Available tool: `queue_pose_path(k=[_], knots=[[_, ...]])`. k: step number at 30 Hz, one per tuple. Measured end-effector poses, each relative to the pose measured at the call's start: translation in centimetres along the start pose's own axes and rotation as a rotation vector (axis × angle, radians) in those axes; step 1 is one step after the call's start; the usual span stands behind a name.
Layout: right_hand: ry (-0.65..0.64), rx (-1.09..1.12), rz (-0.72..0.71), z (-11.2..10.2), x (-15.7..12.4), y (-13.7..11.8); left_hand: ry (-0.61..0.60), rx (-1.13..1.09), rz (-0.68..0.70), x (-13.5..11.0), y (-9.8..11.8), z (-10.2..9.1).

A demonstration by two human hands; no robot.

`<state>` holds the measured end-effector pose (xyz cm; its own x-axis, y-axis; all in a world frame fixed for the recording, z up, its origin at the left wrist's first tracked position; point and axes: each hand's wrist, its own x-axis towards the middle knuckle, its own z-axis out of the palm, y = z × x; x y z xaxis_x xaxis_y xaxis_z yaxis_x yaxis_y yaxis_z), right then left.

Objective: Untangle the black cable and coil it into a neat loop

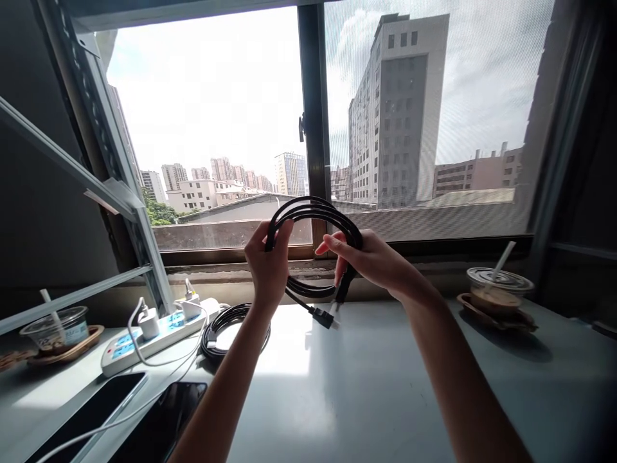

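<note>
A black cable [313, 209], wound into a loose ring of several turns, is held up above the table in front of the window. My left hand [270, 260] grips the ring's left side, thumb toward me. On the right side, my right hand [364, 254] is closed around the turns, its thumb and index finger reaching into the ring. One black plug [324, 317] hangs from the cable's lower end, beside a lighter tip below my right hand. Behind my left forearm, a second coiled black cable [216, 352] lies on the table.
A white power strip [161, 341] with plugged-in chargers stands at the left. Two dark phones lie in front of it, including one phone [164, 418] near my left arm. Lidded cups sit at the left [55, 331] and right [499, 292]. A metal frame [123, 154] rises at the left.
</note>
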<state>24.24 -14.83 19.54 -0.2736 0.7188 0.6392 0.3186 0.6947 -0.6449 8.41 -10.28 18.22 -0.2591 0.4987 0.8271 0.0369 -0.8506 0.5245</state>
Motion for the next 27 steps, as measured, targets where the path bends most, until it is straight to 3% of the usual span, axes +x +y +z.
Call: queue_pose_path(k=[3, 6, 9, 12, 16, 21, 27], knots=[[0.032, -0.035, 0.044, -0.8, -0.1, 0.5, -0.099, 0.078, -0.007, -0.1, 0.2, 0.0], [0.159, 0.004, 0.025, -1.0, -0.1, 0.7, -0.174, 0.149, 0.018, -0.3, 0.4, 0.2], [0.330, -0.112, -0.095, -0.6, 0.1, 0.6, -0.242, 0.119, -0.039, -0.5, 0.5, 0.4], [0.411, -0.306, -0.228, -0.4, 0.4, 0.6, -0.282, 0.059, -0.130, -0.7, 0.6, 0.4], [0.435, -0.438, -0.287, -0.6, 0.5, 1.1, -0.326, 0.005, -0.220, -0.7, 0.9, 0.3], [0.415, -0.449, -0.206, -0.7, 0.5, 1.4, -0.411, -0.013, -0.285, -0.6, 1.1, 0.2], [0.349, -0.398, -0.112, -0.7, 0.4, 1.2, -0.376, 0.012, -0.197, -0.7, 1.1, 0.4]])
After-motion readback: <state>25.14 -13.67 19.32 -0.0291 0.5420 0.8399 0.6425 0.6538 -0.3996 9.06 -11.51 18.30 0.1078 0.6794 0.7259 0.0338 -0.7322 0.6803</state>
